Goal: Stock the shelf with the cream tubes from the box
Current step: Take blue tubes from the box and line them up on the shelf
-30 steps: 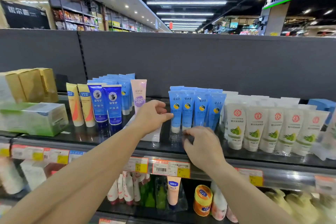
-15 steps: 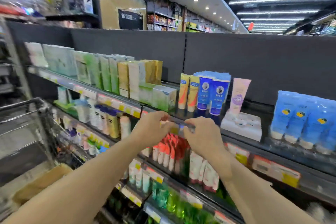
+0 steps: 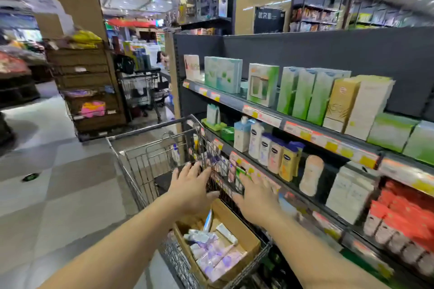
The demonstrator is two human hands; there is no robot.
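Note:
A brown cardboard box (image 3: 244, 239) sits in the near end of a metal shopping cart (image 3: 150, 155). Several pink and purple cream tubes (image 3: 218, 258) lie in it, with a white tube (image 3: 226, 233) on top. My left hand (image 3: 192, 187) hovers above the box with fingers spread and holds nothing. My right hand (image 3: 256, 199) is stretched out flat beside it, over the cart's right edge, also holding nothing. The shelf (image 3: 305, 129) runs along the right.
The shelves hold green and cream cartons (image 3: 303, 94) on top, lotion bottles (image 3: 270, 150) below, and red packs (image 3: 404, 213) at the right. The tiled floor (image 3: 58, 183) is on the left. A brown wire rack (image 3: 87, 87), another cart (image 3: 145, 91) and a person stand further back.
My view has swung left from the shelf of tubes down to the cart. Both hands have left the shelf edge and now reach, opened, over the box.

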